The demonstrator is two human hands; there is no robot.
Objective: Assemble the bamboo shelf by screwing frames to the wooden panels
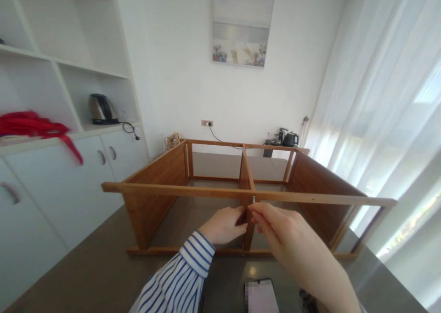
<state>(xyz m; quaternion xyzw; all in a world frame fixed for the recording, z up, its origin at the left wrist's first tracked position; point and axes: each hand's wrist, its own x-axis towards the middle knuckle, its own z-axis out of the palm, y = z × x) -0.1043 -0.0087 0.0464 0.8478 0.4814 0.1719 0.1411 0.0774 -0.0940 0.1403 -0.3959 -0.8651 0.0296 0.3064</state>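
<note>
A wooden shelf frame point(155, 184) lies on its side on the dark floor, with a middle divider point(246, 175) and a long front rail point(172, 190). My left hand point(223, 225), in a blue-striped sleeve, is curled around the divider's front edge just under the rail. My right hand point(275, 225) pinches a small metal pin or screw point(254, 200) at the joint where the divider meets the rail. Both hands sit close together at that joint.
White cabinets point(51, 189) and open shelves stand at the left, with a kettle point(100, 109) and red cloth point(31, 124) on them. A phone point(262, 297) lies on the floor near me. Sheer curtains point(386, 101) hang at the right. A low table with a black kettle point(290, 139) stands by the far wall.
</note>
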